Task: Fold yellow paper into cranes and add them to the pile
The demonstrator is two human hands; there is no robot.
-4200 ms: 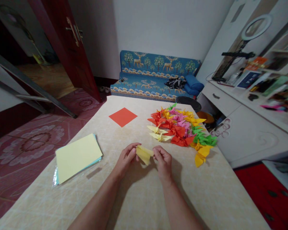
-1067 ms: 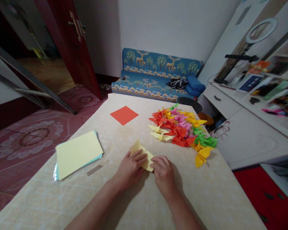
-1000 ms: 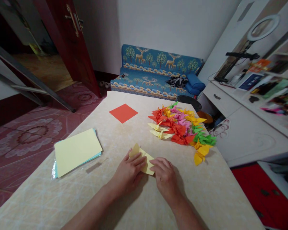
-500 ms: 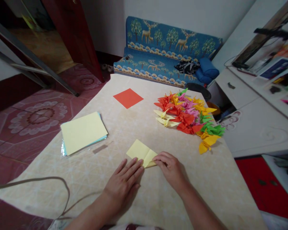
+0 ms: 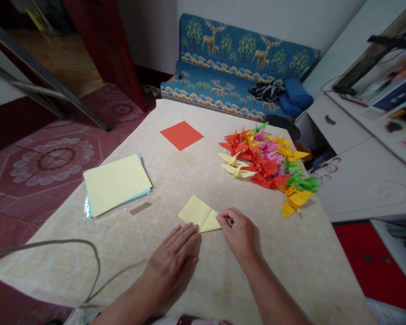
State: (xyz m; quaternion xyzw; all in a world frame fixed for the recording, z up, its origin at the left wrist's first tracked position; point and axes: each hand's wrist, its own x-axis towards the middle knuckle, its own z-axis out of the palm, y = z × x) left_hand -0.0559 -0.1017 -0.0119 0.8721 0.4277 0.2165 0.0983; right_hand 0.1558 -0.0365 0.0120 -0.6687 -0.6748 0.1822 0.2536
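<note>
A pale yellow sheet of origami paper (image 5: pixel 196 211), partly folded, lies on the table in front of me. A crease runs across it, and its right side is folded into a triangular flap. My left hand (image 5: pixel 176 250) lies flat with fingers stretched out, its fingertips touching the paper's lower edge. At the paper's right corner, my right hand (image 5: pixel 238 230) has its fingers curled, thumb and forefinger pinching the folded tip. Farther back on the table rests a flat red paper square (image 5: pixel 182 135).
Many folded paper cranes (image 5: pixel 264 162) are grouped at the table's right. A stack of yellow and blue paper (image 5: pixel 118 185) lies on the left, near a small brown strip (image 5: pixel 140 208). A cable (image 5: pixel 94 253) crosses the left front. Beyond the table stands a blue patterned sofa (image 5: pixel 216 81).
The right flap of the yellow paper now lies flatter, its lower edge straighter. My right hand has shifted slightly up at that corner. My left hand stays nearly in place. The camera view has tilted slightly.
</note>
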